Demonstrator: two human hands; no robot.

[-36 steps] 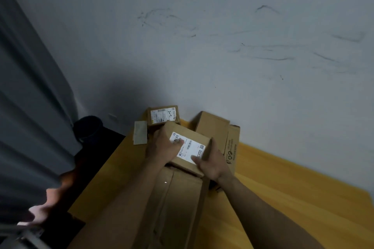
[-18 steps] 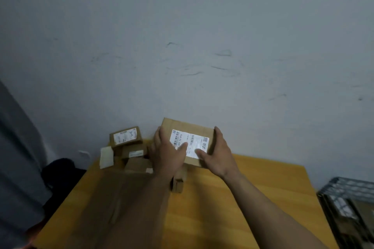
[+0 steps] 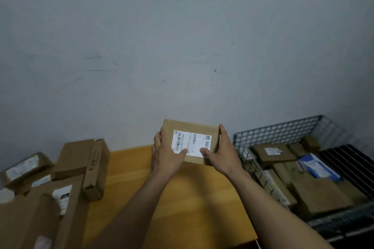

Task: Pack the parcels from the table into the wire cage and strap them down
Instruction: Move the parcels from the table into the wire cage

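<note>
Cardboard parcel (image 3: 191, 141): one | left hand (image 3: 169, 154), right hand (image 3: 221, 154): both gripping it

The print on the white label (image 3: 191, 143) of the held parcel (image 3: 192, 127) is too small to read fully. Both thumbs cover its lower corners. The parcels at the left (image 3: 40, 208) are blurred and cut by the frame edge. The wire cage (image 3: 283, 131) runs out of the right edge, and its lower parcels are half hidden behind the wire. The near part of the bench (image 3: 129, 168) lies under the forearms.
</note>
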